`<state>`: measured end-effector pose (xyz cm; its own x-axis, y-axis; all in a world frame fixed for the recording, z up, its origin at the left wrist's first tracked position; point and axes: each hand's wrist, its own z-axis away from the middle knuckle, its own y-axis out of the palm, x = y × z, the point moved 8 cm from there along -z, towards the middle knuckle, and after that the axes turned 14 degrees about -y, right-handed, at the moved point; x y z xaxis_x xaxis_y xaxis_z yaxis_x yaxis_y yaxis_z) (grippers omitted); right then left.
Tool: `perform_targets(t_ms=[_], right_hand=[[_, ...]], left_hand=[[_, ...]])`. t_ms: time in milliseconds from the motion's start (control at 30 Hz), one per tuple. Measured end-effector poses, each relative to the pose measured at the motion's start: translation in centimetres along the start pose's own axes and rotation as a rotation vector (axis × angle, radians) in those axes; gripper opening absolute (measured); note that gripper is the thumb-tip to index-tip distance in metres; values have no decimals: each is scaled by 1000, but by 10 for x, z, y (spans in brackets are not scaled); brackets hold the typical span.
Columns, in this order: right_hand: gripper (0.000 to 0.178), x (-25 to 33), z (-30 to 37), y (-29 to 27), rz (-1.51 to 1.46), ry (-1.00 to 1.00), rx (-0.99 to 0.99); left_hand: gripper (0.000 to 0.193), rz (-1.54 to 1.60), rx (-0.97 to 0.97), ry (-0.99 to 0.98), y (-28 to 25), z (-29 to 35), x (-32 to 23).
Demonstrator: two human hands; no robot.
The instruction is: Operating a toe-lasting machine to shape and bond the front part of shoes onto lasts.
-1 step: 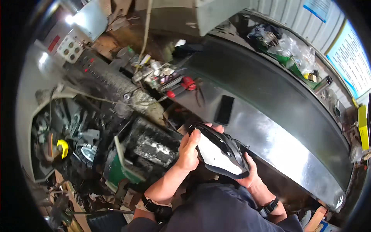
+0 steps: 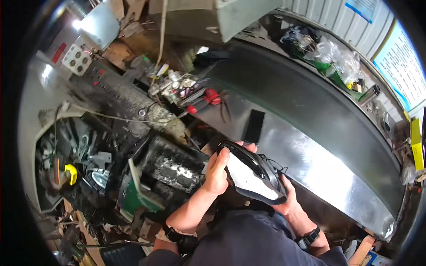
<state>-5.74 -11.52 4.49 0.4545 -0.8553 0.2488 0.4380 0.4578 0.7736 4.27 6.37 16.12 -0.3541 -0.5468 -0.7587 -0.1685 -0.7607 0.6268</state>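
Between both hands I hold a long black curved piece (image 2: 265, 170) with a smooth white face (image 2: 246, 174); I cannot tell its kind. Its rim is dark and layered, and thin black loops, like cord or wire, stick out beside its right end. My left hand (image 2: 217, 174) is closed around the upper left end, thumb on the near edge and fingertips showing over the far side. My right hand (image 2: 287, 197) grips the lower right end, its fingers partly hidden beneath. The piece is tilted in front of my body, above the near edge of a metal bench (image 2: 306, 170).
A black phone (image 2: 254, 126) lies on the bench, with red-handled tools (image 2: 212, 96) farther left. Plastic bags (image 2: 339, 62) line the back shelf. At left stand a grimy machine (image 2: 171, 164), a green bin-like thing (image 2: 135, 195) and a container of metal parts (image 2: 84, 146).
The surroundings have shifted slightly to the left in the picture. Both hands keep the same hold on the black piece.
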Motion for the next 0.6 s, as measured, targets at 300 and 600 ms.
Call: perform_targets(t_ms=[300, 600], right_hand=[[62, 242, 32, -195, 649, -688, -313], [55, 368, 109, -249, 958, -994, -794]], left_hand=[[44, -501, -266, -510, -82, -70, 121], [47, -677, -756, -277, -236, -83, 42]])
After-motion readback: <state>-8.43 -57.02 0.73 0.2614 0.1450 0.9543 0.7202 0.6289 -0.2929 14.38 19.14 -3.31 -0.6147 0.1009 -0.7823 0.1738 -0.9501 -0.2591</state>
